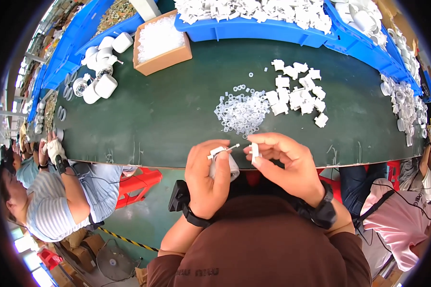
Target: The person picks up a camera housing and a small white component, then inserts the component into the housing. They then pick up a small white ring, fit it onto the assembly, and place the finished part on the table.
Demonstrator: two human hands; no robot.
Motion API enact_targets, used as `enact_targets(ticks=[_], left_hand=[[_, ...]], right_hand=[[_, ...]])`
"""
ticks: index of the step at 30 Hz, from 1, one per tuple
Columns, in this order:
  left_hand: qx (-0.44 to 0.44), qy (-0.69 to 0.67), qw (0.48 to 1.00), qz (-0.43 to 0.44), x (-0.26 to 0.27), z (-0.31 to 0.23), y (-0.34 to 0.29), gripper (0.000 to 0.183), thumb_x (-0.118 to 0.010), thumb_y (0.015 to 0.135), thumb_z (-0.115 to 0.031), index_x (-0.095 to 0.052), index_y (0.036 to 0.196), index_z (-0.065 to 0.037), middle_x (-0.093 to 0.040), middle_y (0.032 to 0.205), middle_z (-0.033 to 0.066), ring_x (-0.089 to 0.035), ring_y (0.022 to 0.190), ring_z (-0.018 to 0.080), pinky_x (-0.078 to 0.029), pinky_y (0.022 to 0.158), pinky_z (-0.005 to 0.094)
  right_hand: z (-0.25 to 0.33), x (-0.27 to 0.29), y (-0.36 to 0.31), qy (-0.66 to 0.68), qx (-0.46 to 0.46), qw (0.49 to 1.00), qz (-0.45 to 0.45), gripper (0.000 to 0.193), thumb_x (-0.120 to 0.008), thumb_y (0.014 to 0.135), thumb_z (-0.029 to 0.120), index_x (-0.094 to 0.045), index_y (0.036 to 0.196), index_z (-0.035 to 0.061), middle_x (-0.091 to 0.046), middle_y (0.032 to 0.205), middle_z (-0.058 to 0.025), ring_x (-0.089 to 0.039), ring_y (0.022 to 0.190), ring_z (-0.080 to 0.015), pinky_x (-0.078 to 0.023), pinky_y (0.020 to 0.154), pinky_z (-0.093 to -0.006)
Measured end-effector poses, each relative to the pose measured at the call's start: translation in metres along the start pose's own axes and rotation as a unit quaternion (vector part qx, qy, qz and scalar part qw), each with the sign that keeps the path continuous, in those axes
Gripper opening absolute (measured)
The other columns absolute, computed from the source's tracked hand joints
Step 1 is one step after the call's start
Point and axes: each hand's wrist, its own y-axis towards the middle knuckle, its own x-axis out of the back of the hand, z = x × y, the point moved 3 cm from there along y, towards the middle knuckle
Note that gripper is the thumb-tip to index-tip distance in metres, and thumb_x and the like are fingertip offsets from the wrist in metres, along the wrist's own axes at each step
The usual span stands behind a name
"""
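Observation:
My left hand [202, 178], near the table's front edge, is closed around a white rounded plastic housing [231, 168]. A thin white stem [232, 147] juts from the housing's top toward the right. Pinched between thumb and fingers of my right hand [294, 165] is a small white plastic piece [255, 150], a short gap away from the stem's tip. Just beyond my hands lies a heap of small translucent rings [242, 112]. Several white block-shaped plastic parts [299, 98] are scattered to its right.
Blue bins [254, 34] of white parts line the far side. An open cardboard box [163, 62] of translucent pieces and assembled white housings [105, 86] stand at the far left. White ring-like parts [403, 103] pile up at right. Co-workers sit on both sides, one with gloved hands [55, 147].

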Motion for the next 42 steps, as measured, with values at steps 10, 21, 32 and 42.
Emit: enact_targets(ticks=[10, 21, 32, 42], left_hand=[[-0.085, 0.091, 0.992, 0.022, -0.004, -0.01, 0.003, 0.03, -0.047, 0.098, -0.011, -0.065, 0.119, 0.002, -0.069, 0.113, 0.0163, -0.06, 0.094, 0.0328, -0.046, 0.085, 0.0415], [-0.129, 0.114, 0.985, 0.008, -0.013, -0.005, -0.004, 0.033, -0.049, 0.097, -0.022, -0.063, 0.115, 0.001, -0.067, 0.111, 0.0154, -0.059, 0.093, 0.0351, -0.045, 0.083, 0.0433], [-0.161, 0.104, 0.981, 0.03, 0.005, -0.001, -0.002, 0.022, -0.064, 0.09, -0.012, -0.064, 0.109, -0.002, -0.069, 0.106, 0.0126, -0.06, 0.087, 0.0327, -0.048, 0.077, 0.0399], [-0.138, 0.154, 0.976, 0.073, 0.0, -0.011, 0.013, 0.02, -0.067, 0.091, -0.01, -0.067, 0.109, -0.002, -0.069, 0.104, 0.0138, -0.061, 0.09, 0.0328, -0.049, 0.081, 0.0403]], right_hand=[[-0.005, -0.025, 0.004, -0.052, 0.067, 0.996, -0.012, 0.037, -0.069, 0.093, -0.006, -0.063, 0.129, -0.0002, -0.072, 0.116, -0.0083, -0.066, 0.11, -0.0124, -0.055, 0.094, -0.0293], [-0.015, -0.04, -0.004, -0.143, 0.181, 0.967, -0.108, 0.039, -0.072, 0.087, -0.011, -0.065, 0.124, -0.0016, -0.067, 0.108, -0.0081, -0.064, 0.1, -0.0144, -0.052, 0.089, -0.0283], [-0.02, -0.004, -0.005, -0.168, 0.101, 0.973, -0.12, 0.023, -0.064, 0.096, -0.006, -0.068, 0.118, 0.0002, -0.068, 0.105, -0.0076, -0.064, 0.088, -0.0111, -0.052, 0.078, -0.0247], [-0.015, 0.009, 0.03, -0.453, 0.223, 0.852, -0.139, 0.013, -0.071, 0.085, -0.004, -0.067, 0.096, 0.0007, -0.062, 0.09, -0.012, -0.062, 0.082, -0.0324, -0.051, 0.072, -0.0387]])
